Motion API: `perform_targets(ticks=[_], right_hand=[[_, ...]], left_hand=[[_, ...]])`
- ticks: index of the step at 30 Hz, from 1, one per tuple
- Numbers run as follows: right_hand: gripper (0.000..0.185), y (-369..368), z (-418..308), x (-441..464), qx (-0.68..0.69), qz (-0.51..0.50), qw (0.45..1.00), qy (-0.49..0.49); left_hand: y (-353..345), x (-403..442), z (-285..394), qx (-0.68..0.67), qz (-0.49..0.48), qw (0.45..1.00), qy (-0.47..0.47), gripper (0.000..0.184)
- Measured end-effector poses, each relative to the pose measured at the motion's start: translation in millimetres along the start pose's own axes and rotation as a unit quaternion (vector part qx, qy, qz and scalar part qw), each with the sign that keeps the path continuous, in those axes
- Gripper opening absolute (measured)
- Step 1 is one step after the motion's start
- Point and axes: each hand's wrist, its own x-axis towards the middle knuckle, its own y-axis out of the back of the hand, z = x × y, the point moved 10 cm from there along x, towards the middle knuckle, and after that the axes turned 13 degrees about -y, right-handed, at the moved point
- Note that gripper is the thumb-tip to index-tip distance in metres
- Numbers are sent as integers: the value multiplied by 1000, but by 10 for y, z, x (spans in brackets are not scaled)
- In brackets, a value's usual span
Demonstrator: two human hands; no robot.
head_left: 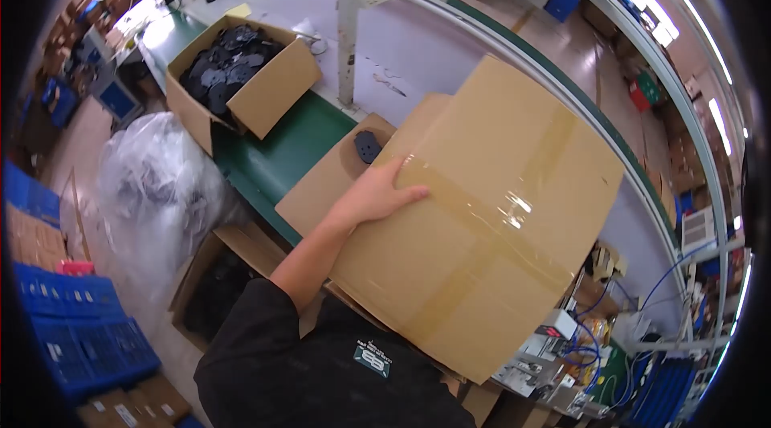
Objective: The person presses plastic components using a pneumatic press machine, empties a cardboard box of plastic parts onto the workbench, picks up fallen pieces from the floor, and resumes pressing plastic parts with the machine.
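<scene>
A large cardboard box (482, 219), its seams covered with clear and brown tape, fills the middle of the head view, tilted in front of my chest. My left hand (381, 193) grips its left edge, thumb flat on the taped face and fingers curled over the side. The box hides my right hand. Just beyond my left hand, a dark round plastic part (367, 147) with small holes lies by an open carton flap (321, 187). Farther up the green bench surface (281, 151) stands an open carton (273, 91) filled with dark flat parts (229, 67).
A clear plastic bag (161, 179) of parts bulges at the left, above another open carton (193, 291) with dark contents. Blue crates (80, 324) stack at the lower left. A metal post (348, 34) rises from the bench, and wired equipment (554, 360) sits at the right.
</scene>
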Motion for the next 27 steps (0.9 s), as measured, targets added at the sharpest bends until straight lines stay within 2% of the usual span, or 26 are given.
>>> perform_targets(ticks=[2, 4, 7, 17, 22, 27], right_hand=[[57, -117, -111, 65, -26, -18, 1000, 0], [56, -205, -208, 107, -51, -32, 998, -1], [56, -298, -320, 146, -79, -48, 996, 0], [55, -667, -461, 154, -135, -103, 986, 0], [54, -845, -532, 141, -139, -124, 982, 12], [53, -1088, -554, 156, -145, -153, 977, 18]], left_hand=[[-10, -88, 126, 7, -1, 1000, 13, 76], [-61, -137, 228, 34, -25, 999, -12, 85], [-75, -228, 276, 12, -49, 999, 21, 90], [-20, -313, 510, -1, -68, 998, -5, 91], [-7, -299, 496, 13, -49, 998, -49, 92], [24, -303, 471, -2, -65, 998, -23, 94]])
